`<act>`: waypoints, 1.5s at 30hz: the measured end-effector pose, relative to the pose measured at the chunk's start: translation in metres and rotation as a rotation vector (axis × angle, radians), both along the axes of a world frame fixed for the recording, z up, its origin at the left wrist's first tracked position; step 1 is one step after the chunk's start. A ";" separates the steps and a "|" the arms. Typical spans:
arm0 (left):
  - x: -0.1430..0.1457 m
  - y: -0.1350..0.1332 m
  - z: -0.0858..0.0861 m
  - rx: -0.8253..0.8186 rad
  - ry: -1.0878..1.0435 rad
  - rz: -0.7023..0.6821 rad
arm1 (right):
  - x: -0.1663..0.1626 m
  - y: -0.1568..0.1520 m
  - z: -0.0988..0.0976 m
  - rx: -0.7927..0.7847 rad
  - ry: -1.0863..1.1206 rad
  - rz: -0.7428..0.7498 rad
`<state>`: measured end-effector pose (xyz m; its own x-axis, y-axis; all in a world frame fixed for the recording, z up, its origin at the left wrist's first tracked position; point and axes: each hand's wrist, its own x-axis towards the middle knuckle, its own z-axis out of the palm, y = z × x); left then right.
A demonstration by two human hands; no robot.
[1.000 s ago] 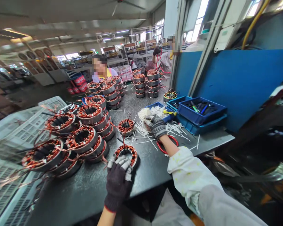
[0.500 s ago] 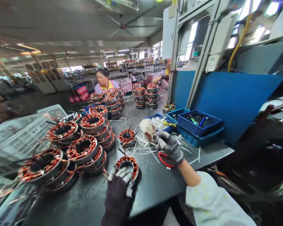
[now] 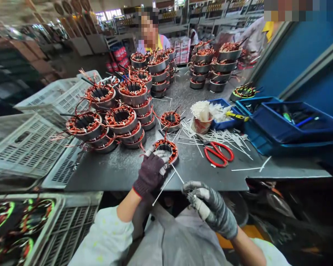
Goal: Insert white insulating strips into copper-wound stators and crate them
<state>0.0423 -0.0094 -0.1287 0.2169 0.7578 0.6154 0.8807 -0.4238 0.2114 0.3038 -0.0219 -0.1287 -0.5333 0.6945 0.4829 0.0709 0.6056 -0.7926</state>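
Currently, near stator [image 3: 172, 159] sits on the bench [image 3: 113, 177] beneath left hand [image 3: 151, 170]; its fingers are curled over the ring's left and near rim, gripping it. Right hand [image 3: 208, 207] lies apart from the stator, fingers narrowed, fingertips pinching the end of one white strip [image 3: 178, 175] that runs to the stator's near edge. Counts: two strips between the hands, one single stator [image 3: 170, 122] just beyond, one pair of red-handled scissors [image 3: 218, 152], one cup [image 3: 202, 125] of strips. Versus 0.5 s ago: right hand has moved from beside the cup toward the bench edge; scissors now uncovered; left hand remains on near stator.
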 end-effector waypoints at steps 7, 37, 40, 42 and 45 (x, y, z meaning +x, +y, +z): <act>0.004 0.000 0.008 -0.004 -0.009 0.004 | -0.018 0.015 0.001 0.068 -0.027 -0.072; 0.036 0.003 0.002 0.086 -0.180 0.293 | -0.064 0.044 -0.003 -0.259 0.162 -0.137; 0.036 0.002 -0.001 0.092 -0.091 0.352 | -0.057 0.034 -0.007 -0.149 0.161 -0.011; 0.036 0.002 -0.003 0.065 -0.114 0.390 | -0.056 0.031 -0.011 -0.126 0.146 -0.001; 0.037 0.002 0.000 0.036 -0.235 0.404 | -0.064 0.037 -0.014 -0.235 0.166 -0.094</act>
<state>0.0796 -0.0071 -0.1290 -0.2396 0.7302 0.6399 0.9066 -0.0675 0.4166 0.2402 0.0154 -0.1424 -0.3884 0.8403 0.3782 -0.0243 0.4009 -0.9158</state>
